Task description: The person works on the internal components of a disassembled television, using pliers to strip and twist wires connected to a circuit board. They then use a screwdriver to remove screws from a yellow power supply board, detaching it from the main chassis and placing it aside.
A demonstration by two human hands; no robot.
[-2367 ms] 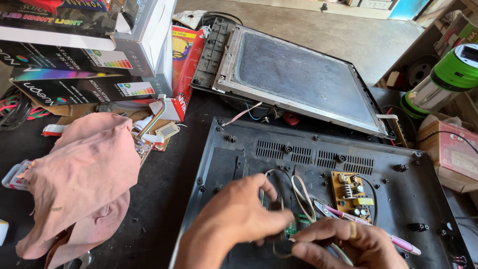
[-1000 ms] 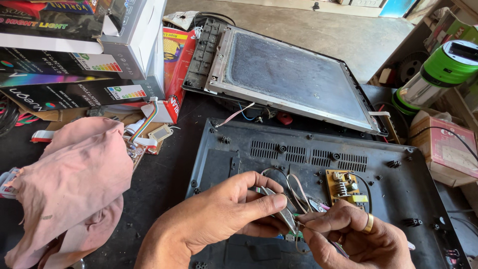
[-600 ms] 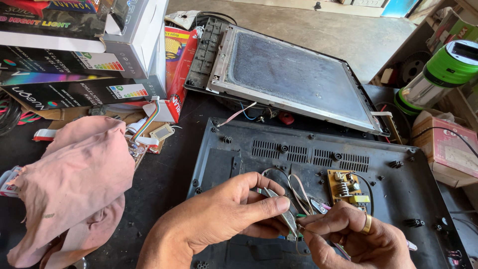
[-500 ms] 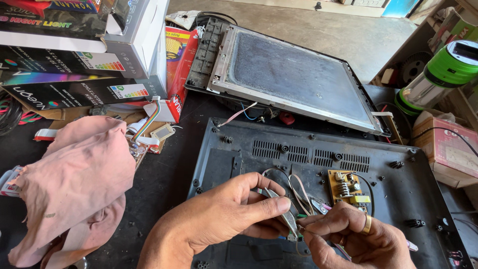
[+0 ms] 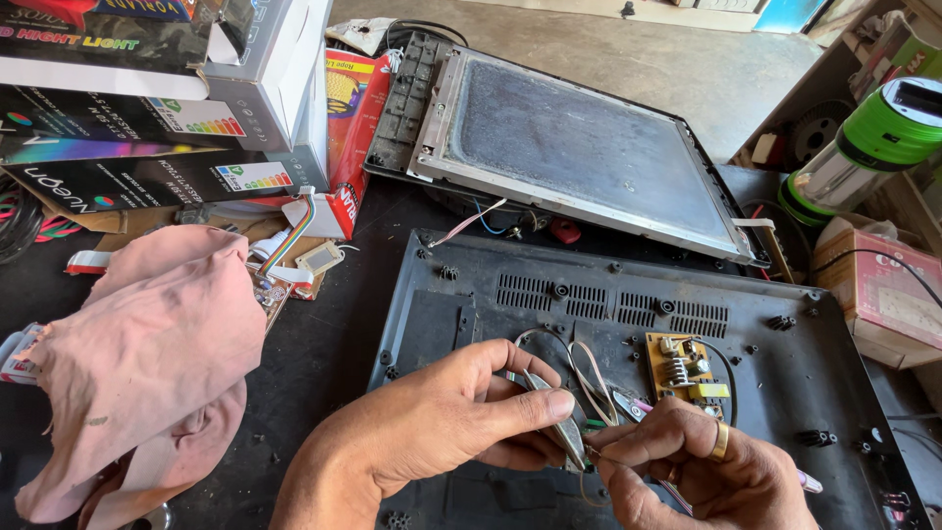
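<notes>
Two hands pinch fine work over the black back cover (image 5: 785,363), lower centre of frame.
Left hand (image 5: 432,432) grips metal tweezers (image 5: 559,422); right hand (image 5: 706,471) pinches a thin wire (image 5: 613,459); a slip could snap it or jab the yellow circuit board (image 5: 682,365).

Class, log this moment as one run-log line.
left hand: grips tweezers | right hand: pinches thin wire | under: black back panel

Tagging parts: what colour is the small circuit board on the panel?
Yellow-tan circuit board, head view.
</notes>
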